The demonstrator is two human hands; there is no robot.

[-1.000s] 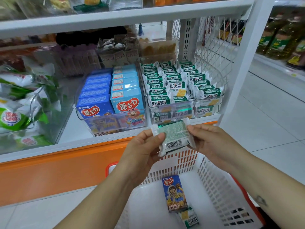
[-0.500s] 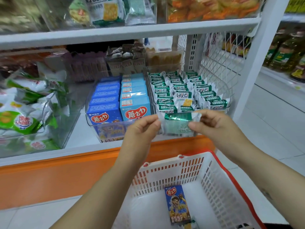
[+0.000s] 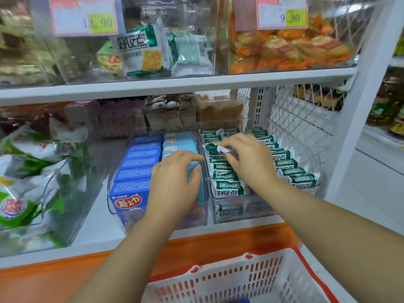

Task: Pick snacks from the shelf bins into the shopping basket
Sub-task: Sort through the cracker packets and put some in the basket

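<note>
My right hand (image 3: 247, 158) reaches into the clear bin (image 3: 240, 211) of green-and-white cracker packets and pinches one green packet (image 3: 215, 148) by its end, over the back rows. My left hand (image 3: 175, 182) hovers over the neighbouring clear bin (image 3: 113, 193) of blue snack boxes (image 3: 133, 171), fingers loosely bent, holding nothing. The white shopping basket (image 3: 240, 278) with red rim sits below the shelf at the bottom of the view; its contents are mostly out of frame.
The orange shelf front (image 3: 54, 278) runs below the bins. Green snack bags (image 3: 26, 182) fill a bin at left. An upper shelf (image 3: 175, 84) holds clear bins with price tags. A white wire divider (image 3: 306, 127) and post close the right side.
Both hands rose from above the basket to the shelf bins. The left hand let go of the green packet; the right hand carried it over the cracker bin. The view tilted upward.
</note>
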